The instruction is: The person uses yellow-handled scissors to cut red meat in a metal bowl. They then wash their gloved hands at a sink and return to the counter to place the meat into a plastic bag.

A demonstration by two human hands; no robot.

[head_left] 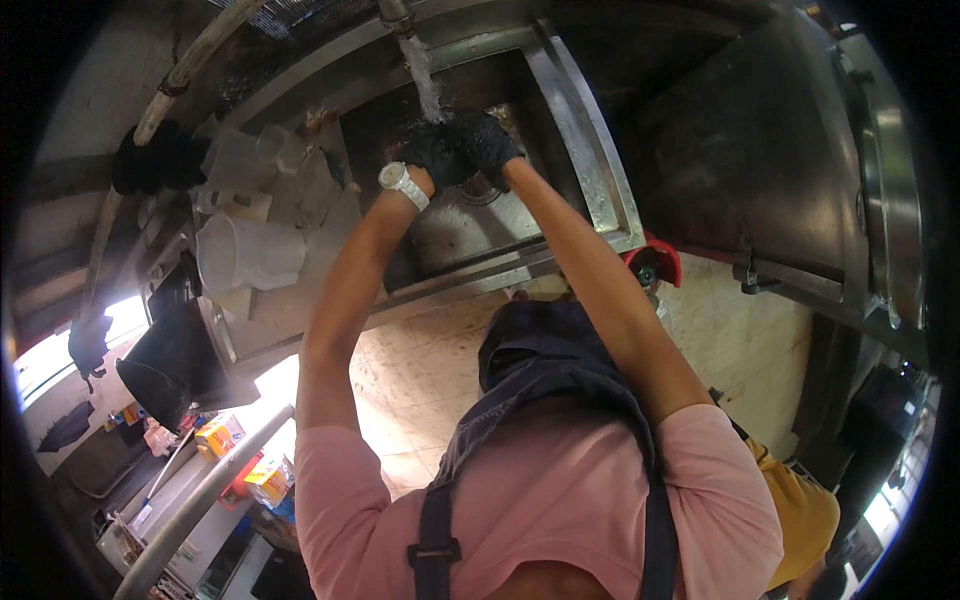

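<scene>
Water stream at gloved left hand

A metal sink runs into a worn metal counter on its left, which bears a large translucent plastic jug near the front edge and smaller translucent containers farther back.

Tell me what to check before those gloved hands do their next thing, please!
1. Clear running water: ok, falling toward the hands.
2. Gloves on: ok, black-gloved left hand and black-gloved right hand over the rectangular steel sink.
3. White round-faced wristwatch off: not ok, on the left wrist.
4. Anything held: cannot tell, too dark.
5. Translucent plastic jug apart from hands: ok.
</scene>
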